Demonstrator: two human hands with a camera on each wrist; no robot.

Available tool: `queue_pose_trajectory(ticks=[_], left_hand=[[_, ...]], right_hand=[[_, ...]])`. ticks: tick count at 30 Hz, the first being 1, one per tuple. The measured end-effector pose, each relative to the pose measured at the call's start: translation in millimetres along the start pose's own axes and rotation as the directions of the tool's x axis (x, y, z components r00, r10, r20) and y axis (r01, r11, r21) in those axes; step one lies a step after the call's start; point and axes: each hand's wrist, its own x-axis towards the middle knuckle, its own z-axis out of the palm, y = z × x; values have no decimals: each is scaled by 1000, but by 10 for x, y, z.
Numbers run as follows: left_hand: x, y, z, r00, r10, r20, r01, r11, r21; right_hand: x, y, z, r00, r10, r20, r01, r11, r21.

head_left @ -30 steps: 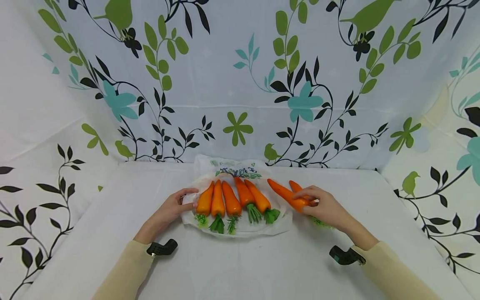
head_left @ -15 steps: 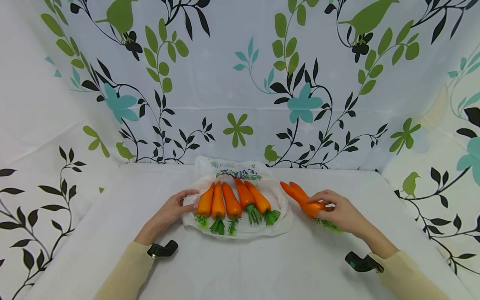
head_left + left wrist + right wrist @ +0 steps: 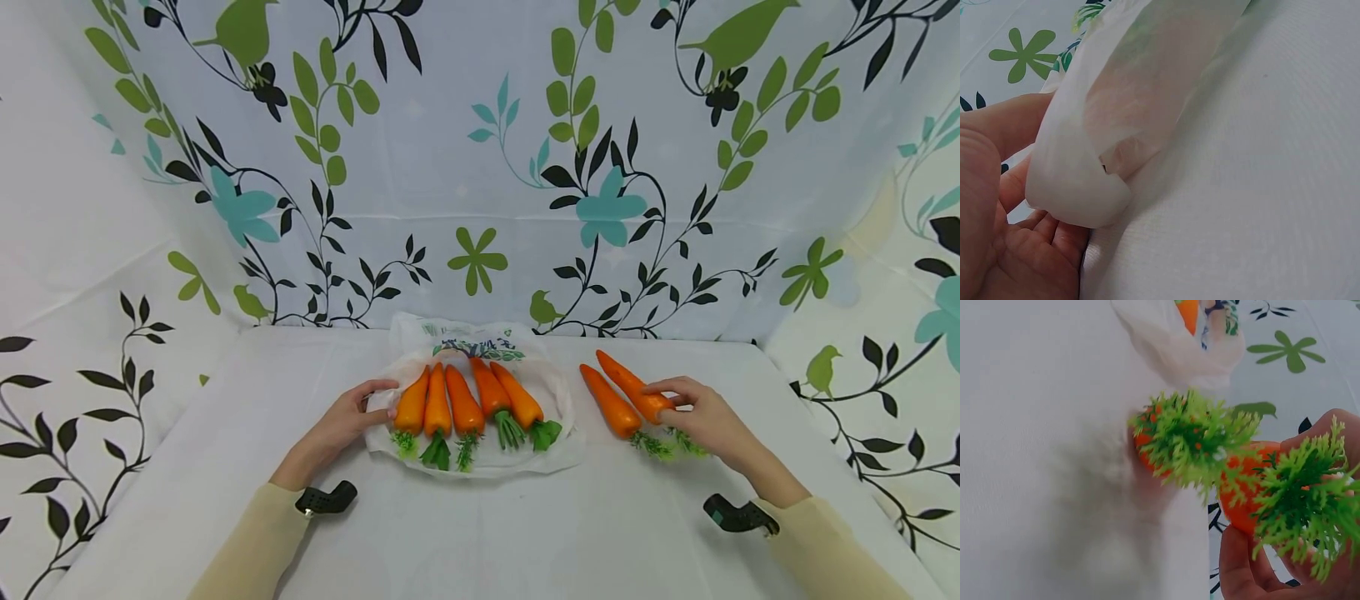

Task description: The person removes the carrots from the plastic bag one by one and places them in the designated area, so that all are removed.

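Several orange carrots (image 3: 465,400) with green tops lie in a row, tips away from me, on a thin white plastic bag (image 3: 483,462). My left hand (image 3: 351,421) is at the bag's left edge, its thumb and fingers around the crinkled plastic (image 3: 1079,162). To the right of the bag, my right hand (image 3: 697,417) grips a carrot (image 3: 630,387) near its leafy end. A second loose carrot (image 3: 611,406) lies close along its left side. In the right wrist view, leafy green fronds (image 3: 1300,494) partly hide the gripped carrot (image 3: 1238,509) and fingers.
A white cloth covers the table (image 3: 480,533). Behind it hangs a curtain (image 3: 420,150) printed with leaves, birds and flowers. A black wrist camera sits on each wrist, below cream sleeves (image 3: 832,542).
My right hand has moved right, away from the bag, taking two carrots along; they now lie side by side, slightly apart, with the hand on the right one. The left hand stays put.
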Motion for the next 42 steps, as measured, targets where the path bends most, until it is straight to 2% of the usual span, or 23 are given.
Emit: queue_pose_trajectory(ticks=[7,12,18,19,21,25,35,42], left_hand=[[-14,6,1,1000,-2,-4,2,1000,16],[-14,22,1,1000,-16,-7,16,1000,18],[-153,296,43,999,-40,2,40,999,24],[-151,302,41,999,-40,1,40,999,28],[-122,246,28,999,-32,0,32,999,25],[-2,36,-8,1000,-26,-6,26,999,28],[-16,53,-7,999,-32,-2,32,999,30],[-7,43,-9,999,-42,-7,43,998,40]], right_hand=[[38,136,11,998,65,4,-65,998,13],[49,191,23,997,82,6,-83,996,17],[72,268,64,997,76,12,-76,996,36],[75,275,72,997,76,14,-77,996,41],[80,274,88,997,79,16,-80,996,44],[81,262,123,995,97,28,-98,994,44],[48,293,170,992,113,58,-117,991,63],[37,271,163,993,98,69,-103,993,66]])
